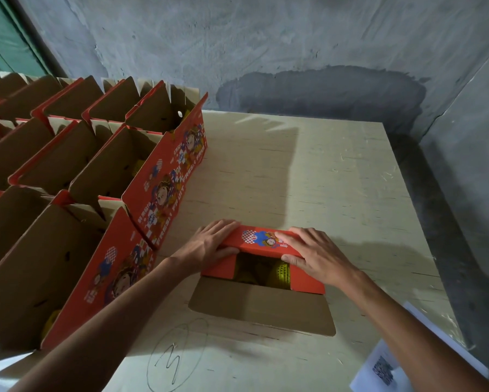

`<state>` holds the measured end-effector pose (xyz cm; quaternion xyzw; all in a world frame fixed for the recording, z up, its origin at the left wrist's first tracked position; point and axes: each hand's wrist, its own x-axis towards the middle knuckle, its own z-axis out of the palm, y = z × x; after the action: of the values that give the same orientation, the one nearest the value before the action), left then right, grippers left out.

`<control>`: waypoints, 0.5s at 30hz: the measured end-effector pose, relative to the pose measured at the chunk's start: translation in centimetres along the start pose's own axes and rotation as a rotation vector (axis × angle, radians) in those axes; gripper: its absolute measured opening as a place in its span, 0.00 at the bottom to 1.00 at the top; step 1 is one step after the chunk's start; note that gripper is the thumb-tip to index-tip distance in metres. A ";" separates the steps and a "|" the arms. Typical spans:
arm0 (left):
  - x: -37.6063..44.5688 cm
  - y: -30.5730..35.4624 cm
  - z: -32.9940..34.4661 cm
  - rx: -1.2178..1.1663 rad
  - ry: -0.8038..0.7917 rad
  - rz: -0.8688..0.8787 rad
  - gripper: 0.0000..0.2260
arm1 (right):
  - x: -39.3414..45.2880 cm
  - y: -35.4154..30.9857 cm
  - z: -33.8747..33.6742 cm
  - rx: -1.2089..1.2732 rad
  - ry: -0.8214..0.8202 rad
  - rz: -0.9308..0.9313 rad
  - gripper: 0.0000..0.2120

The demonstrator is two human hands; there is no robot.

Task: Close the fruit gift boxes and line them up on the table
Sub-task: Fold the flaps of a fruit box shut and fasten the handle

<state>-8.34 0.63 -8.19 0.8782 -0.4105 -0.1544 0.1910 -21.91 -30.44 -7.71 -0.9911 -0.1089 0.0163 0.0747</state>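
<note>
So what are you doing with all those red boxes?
A person is closing one red fruit gift box on the wooden table. The left hand and right hand both press down the far flap. The near brown flap still lies open, so yellow fruit shows inside. To the left, rows of open boxes wait with lids up. A paper sheet lies near the right corner.
</note>
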 end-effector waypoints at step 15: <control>-1.9 -1.1 -0.4 -0.096 0.182 -0.020 0.27 | -0.2 -1.1 -0.5 0.027 0.122 -0.032 0.27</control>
<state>-8.64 2.81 -8.16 0.8824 -0.3748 -0.0952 0.2681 -22.34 -29.54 -7.04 -0.9873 -0.1196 -0.0437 0.0948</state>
